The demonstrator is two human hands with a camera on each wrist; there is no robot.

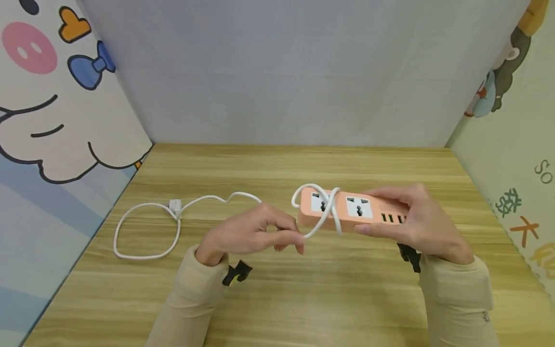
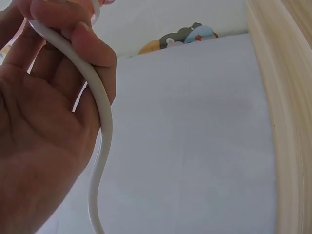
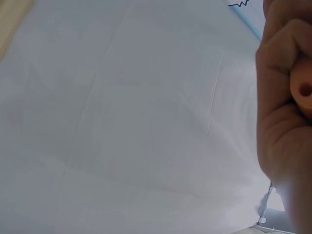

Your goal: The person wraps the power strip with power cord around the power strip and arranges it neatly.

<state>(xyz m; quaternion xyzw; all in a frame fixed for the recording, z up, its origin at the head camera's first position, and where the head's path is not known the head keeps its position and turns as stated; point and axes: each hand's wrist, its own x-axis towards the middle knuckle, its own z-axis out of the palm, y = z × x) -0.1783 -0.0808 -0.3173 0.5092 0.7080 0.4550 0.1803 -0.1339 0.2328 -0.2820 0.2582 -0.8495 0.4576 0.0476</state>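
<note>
An orange power strip [image 1: 342,212] with white sockets and USB ports is held above the table by my right hand [image 1: 427,224], thumb and fingers on its two long sides at the USB end. Its white cord [image 1: 323,219] wraps and crosses over the socket end. My left hand [image 1: 256,229] pinches that cord just left of the strip. In the left wrist view the cord [image 2: 100,97] runs across the curled fingers. The right wrist view shows only the strip's orange end [image 3: 303,90] in the grip. The cord's white plug [image 1: 175,207] lies on the left, beside a loop of cord.
A wood-grain table [image 1: 295,299] spreads beneath both hands. Behind it rises a plain grey-white wall [image 1: 282,72]. Cartoon-printed panels stand at the left [image 1: 56,111] and right [image 1: 507,159]. Black wrist mounts [image 1: 237,273] sit at both cuffs.
</note>
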